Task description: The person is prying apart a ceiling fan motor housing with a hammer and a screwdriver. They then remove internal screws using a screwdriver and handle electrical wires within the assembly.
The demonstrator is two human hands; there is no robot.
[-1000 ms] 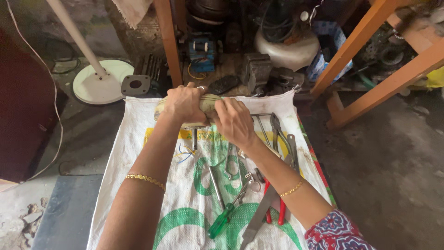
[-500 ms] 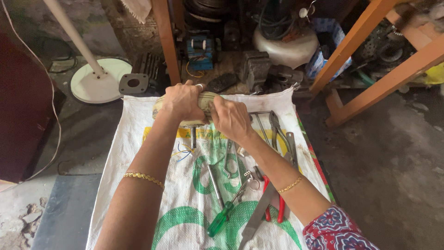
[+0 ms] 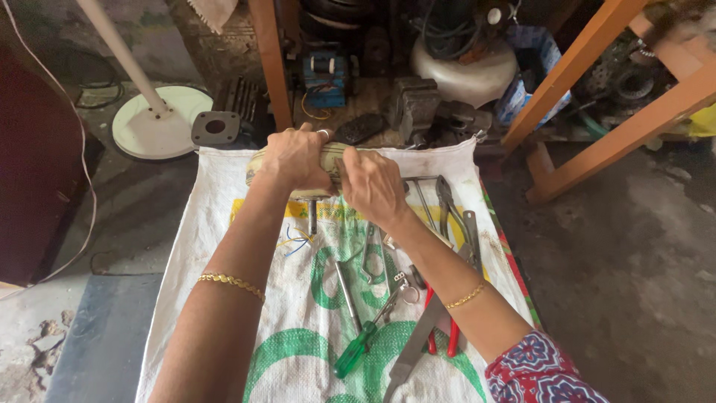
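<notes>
My left hand (image 3: 292, 158) and my right hand (image 3: 373, 186) both grip a pale, rounded motor-like part (image 3: 332, 155) held over the far end of a white woven sack (image 3: 224, 224) spread on the floor. A short metal shaft (image 3: 312, 216) sticks down from the part, below my left hand. Thin coloured wires (image 3: 295, 240) lie on the sack just under it. Most of the part is hidden by my fingers.
On the sack lie a green-handled screwdriver (image 3: 359, 345), red-handled pliers (image 3: 440, 336), a metal rod (image 3: 347, 295), grey pliers (image 3: 447, 201) and other tools. A white fan base (image 3: 153, 133) stands at far left. Orange wooden legs (image 3: 597, 112) and machine parts crowd the back.
Both hands with the part have stayed at the sack's far end, shifting only slightly; the view has tilted a little.
</notes>
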